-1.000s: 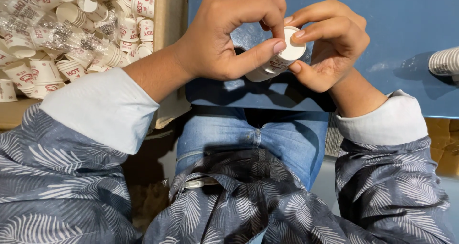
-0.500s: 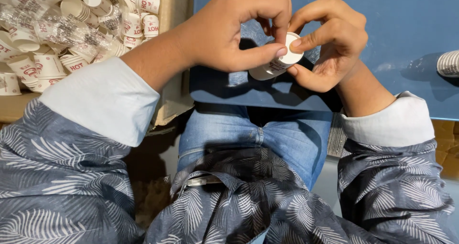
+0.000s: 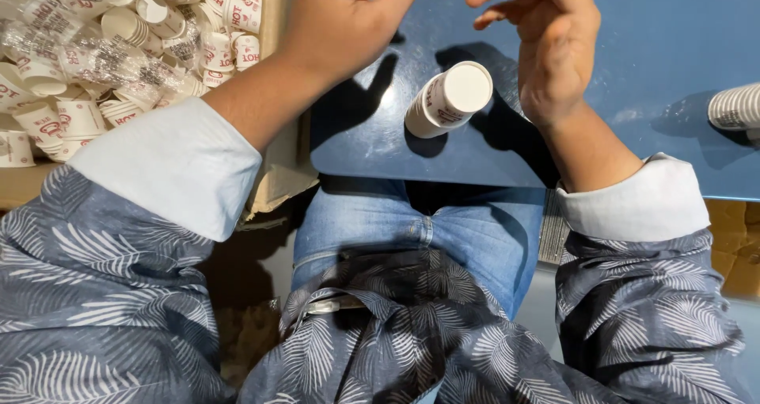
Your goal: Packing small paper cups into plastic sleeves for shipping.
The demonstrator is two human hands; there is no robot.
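Near the top centre of the frame, a stack of upturned white paper cups stands on the blue table, held by neither hand. Right hand hovers just beside it, fingers loosely spread. Left hand pinches something white at the frame's edge. Upper left, a cardboard box holds loose cups.
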